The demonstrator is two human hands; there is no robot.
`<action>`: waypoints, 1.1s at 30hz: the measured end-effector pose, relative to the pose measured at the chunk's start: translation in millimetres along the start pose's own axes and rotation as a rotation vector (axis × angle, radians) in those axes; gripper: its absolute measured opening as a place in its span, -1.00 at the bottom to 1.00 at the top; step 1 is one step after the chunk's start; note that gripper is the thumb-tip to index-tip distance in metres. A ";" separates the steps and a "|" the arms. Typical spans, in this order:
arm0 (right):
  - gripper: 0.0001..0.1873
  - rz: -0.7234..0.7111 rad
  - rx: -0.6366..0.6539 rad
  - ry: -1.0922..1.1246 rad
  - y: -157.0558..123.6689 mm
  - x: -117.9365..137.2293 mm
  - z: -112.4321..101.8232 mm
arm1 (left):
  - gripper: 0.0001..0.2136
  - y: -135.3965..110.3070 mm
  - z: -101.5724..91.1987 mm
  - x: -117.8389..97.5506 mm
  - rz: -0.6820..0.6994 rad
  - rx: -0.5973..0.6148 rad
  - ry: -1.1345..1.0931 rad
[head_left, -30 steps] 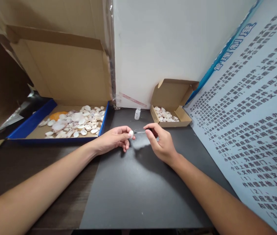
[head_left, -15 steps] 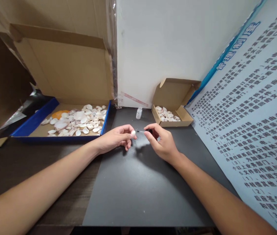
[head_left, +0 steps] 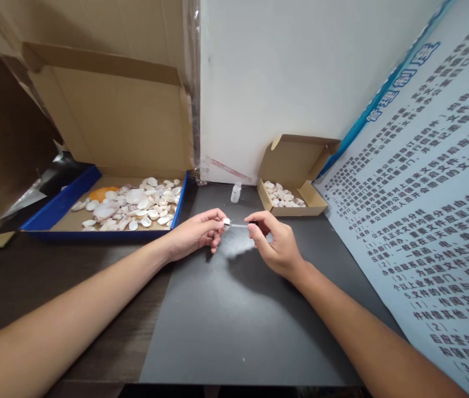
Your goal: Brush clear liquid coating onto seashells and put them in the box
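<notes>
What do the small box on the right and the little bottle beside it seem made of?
The small box: brown cardboard, matte, with folded flaps. The little bottle: clear glass or plastic, I cannot tell which; it looks translucent.

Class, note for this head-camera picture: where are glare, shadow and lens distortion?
Head view: pale glare lies on the matte black mat just below the left hand and right hand, with soft shadow under them; the wide lens bows the pale printed poster along its blue edge; the small white shell and thin dark-handled brush they pinch look tiny, detail lost.
</notes>
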State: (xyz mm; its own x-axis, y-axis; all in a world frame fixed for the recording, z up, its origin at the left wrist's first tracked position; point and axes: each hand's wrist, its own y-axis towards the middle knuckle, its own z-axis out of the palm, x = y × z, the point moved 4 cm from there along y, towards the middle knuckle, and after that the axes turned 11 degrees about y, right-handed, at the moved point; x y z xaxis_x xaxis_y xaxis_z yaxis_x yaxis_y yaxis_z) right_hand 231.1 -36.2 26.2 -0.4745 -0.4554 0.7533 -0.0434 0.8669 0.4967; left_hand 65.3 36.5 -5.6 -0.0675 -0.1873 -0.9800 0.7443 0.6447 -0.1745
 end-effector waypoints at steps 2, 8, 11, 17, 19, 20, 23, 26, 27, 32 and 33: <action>-0.85 -0.004 -0.016 -0.043 0.2 0.9 -0.9 | -0.84 0.5 0.2 -0.6 0.006 -0.029 0.005; -0.86 -0.007 -0.012 -0.025 0.5 2.1 0.0 | -0.80 1.4 -0.8 -1.6 0.046 -0.082 0.025; -0.89 0.015 -0.028 -0.072 0.4 1.3 0.1 | -0.80 1.0 -1.2 -1.1 0.049 -0.065 0.019; -0.88 -0.011 -0.013 -0.056 0.4 4.4 1.8 | -0.82 0.8 -1.1 -0.4 0.024 -0.046 0.009; -0.88 0.009 -0.032 -0.086 0.3 3.7 1.3 | -0.82 0.8 -1.2 -0.6 0.011 -0.055 0.013; -0.88 0.004 -0.036 -0.079 0.2 3.9 1.2 | -0.83 0.8 -1.3 -0.7 0.007 -0.059 0.014; -0.87 -0.025 0.002 -0.043 0.0 5.1 2.8 | -0.83 0.8 -1.3 -0.7 0.004 -0.057 0.007; -0.87 -0.009 -0.020 -0.089 -0.1 5.3 2.2 | -0.83 1.0 -1.6 -0.2 0.003 -0.060 0.007; -0.87 -0.013 -0.036 -0.093 -0.1 5.8 1.5 | -0.83 1.1 -1.5 -0.1 0.004 -0.062 0.009; -0.88 -0.030 -0.027 -0.092 0.0 6.0 1.6 | -0.85 1.3 -0.5 -0.6 0.005 -0.067 0.013; -0.88 -0.016 -0.042 -0.109 0.0 5.1 0.9 | -0.85 1.3 -0.7 -0.5 0.003 -0.072 0.018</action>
State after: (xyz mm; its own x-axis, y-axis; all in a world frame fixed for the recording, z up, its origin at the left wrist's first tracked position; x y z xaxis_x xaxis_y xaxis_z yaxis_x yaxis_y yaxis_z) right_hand 227.9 -38.3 29.7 -0.5665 -0.4429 0.6949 -0.0165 0.8492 0.5277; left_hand 65.8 38.0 -5.4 -0.0773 -0.1721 -0.9820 0.6949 0.6970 -0.1769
